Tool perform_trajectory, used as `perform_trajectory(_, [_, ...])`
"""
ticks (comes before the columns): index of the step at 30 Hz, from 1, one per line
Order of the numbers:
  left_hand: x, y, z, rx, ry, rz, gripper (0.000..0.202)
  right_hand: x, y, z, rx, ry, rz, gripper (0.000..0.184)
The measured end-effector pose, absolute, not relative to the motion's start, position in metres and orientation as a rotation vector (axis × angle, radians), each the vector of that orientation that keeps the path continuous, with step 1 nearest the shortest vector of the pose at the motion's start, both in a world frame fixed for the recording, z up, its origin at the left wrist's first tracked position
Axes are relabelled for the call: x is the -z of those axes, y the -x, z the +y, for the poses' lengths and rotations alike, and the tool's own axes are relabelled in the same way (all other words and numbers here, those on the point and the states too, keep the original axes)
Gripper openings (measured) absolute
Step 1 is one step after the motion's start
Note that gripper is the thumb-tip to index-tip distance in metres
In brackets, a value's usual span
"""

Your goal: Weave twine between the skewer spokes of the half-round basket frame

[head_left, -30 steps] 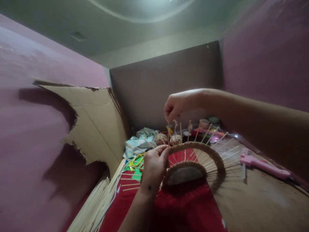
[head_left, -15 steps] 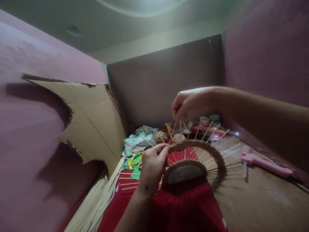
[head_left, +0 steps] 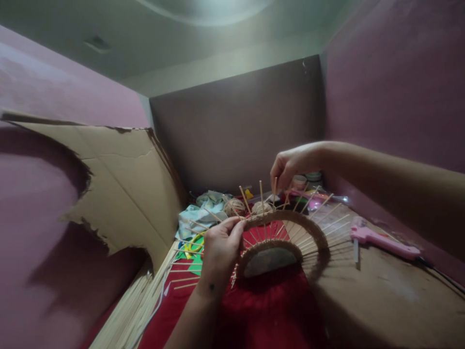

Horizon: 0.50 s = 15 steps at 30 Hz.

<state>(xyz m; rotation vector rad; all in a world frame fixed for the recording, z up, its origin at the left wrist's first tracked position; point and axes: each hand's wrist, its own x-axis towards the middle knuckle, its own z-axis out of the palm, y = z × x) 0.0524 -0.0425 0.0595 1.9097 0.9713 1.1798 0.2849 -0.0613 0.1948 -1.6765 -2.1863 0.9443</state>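
Observation:
A round woven piece (head_left: 290,223), made of thin wooden sticks fanned out like spokes and bound by two rings of jute cord, stands tilted over my red-clothed lap. My left hand (head_left: 220,247) is closed on its left rim, thumb pressed on the outer cord ring. My right hand (head_left: 288,167) hovers above the top spokes, fingers pinched together at a stick tip; whether they hold cord or a stick is too small to tell.
Two jute twine balls (head_left: 234,207) lie behind the piece beside crumpled pale cloth (head_left: 201,213). A pink glue gun (head_left: 381,240) rests on brown board at right. Torn cardboard (head_left: 119,179) leans on the left wall. A bundle of sticks (head_left: 134,305) lies lower left.
My right hand has moved rightward and a little lower along the tops of the spokes. The view has shifted slightly. My left hand keeps its grip on the rim.

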Motion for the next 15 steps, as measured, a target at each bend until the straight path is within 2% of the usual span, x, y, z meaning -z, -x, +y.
perform_trajectory(3, [-0.061, -0.052, -0.042, -1.142, -1.904, 0.979, 0.028, -0.185, -0.290, -0.060, -1.095, 1.641, -2.181, 0.018])
perform_trajectory(5, [-0.060, -0.052, -0.045, -1.153, -1.920, 0.985, 0.028, -0.180, -0.289, -0.062, -1.060, 1.654, -2.175, 0.018])
perform_trajectory(11, [-0.049, -0.059, -0.068, -1.775, -2.332, 0.972, 0.024, -0.177, -0.284, -0.069, -0.911, 1.673, -2.249, 0.020])
perform_trajectory(15, [-0.051, -0.074, -0.071, -1.566, -2.657, 0.820, 0.032, -0.176, -0.281, -0.072, -0.859, 1.716, -2.257, 0.023])
